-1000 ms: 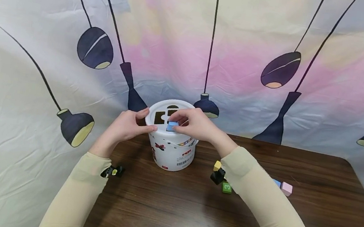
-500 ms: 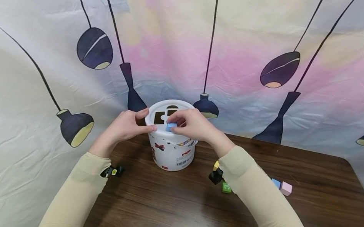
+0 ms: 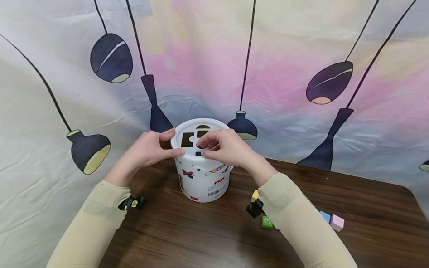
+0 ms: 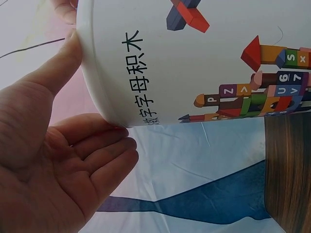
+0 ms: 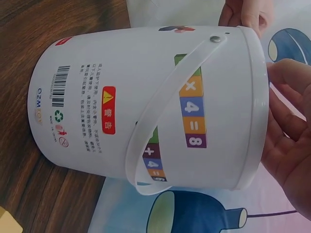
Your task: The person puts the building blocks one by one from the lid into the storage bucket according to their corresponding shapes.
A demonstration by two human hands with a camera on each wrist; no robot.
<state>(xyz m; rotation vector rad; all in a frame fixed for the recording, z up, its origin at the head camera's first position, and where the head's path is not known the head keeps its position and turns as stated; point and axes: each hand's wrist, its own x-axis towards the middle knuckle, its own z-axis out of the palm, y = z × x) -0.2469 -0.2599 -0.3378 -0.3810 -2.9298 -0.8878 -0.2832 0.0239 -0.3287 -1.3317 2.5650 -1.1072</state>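
A white lidded bucket [image 3: 199, 184] with printed block pictures stands on the table against the backdrop. Its lid [image 3: 190, 151] has several shaped holes. My left hand [image 3: 148, 148] grips the lid's left side; in the left wrist view the thumb lies on the rim and the other fingers reach along beneath it. Over the right part of the lid is my right hand [image 3: 229, 147], fingers loosely bent with nothing seen between them, a dark hole showing right by the thumb tip. The right wrist view shows the bucket's hanging handle [image 5: 165, 102] and my right hand [image 5: 291, 111] above the lid.
Right of the bucket, partly behind the right forearm, lie a yellow block [image 3: 255, 195], a green block with a number [image 3: 267, 222], a blue block [image 3: 325, 216] and a pink block [image 3: 337, 222]. A cloth backdrop [image 3: 292, 49] hangs behind the wooden table [image 3: 190, 249].
The blue block pinched in my right hand has sunk at the lid and is out of sight; a dark hole shows in its place. My left hand has stayed put.
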